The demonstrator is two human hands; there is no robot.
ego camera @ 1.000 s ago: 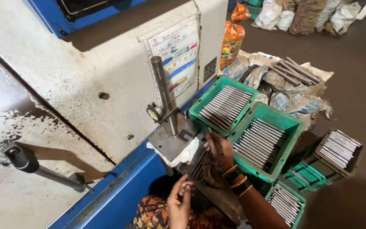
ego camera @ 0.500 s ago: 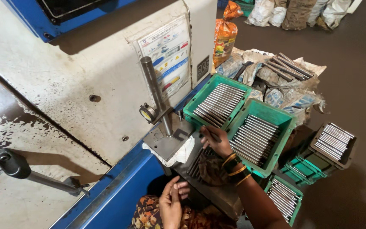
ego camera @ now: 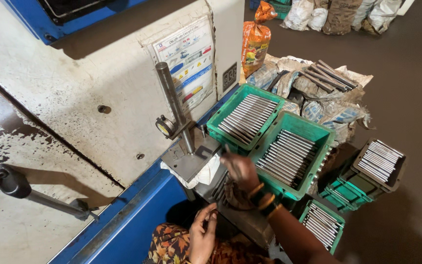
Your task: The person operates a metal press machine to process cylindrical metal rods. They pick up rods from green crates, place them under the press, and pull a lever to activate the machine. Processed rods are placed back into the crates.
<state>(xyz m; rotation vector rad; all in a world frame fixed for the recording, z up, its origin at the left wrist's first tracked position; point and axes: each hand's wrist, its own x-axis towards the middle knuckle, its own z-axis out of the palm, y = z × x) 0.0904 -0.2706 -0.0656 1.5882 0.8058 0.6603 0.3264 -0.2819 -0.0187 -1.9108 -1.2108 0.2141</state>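
Where machine meets crates, rectangular white pictogram label [ego camera: 187, 61]; orange bag [ego camera: 255, 39] beyond.

a rectangular instruction label [ego camera: 187, 62] is stuck on the pale machine panel, left of centre: white, with small blue, red and yellow pictures. right of it, on the same panel's narrow side face, sits a small dark display [ego camera: 229, 76]. farther right an orange snack packet [ego camera: 255, 40] stands upright. pale printed sacks [ego camera: 328, 111] lie under metal rods beyond the green crates, and tied bags [ego camera: 340, 14] line the far edge.
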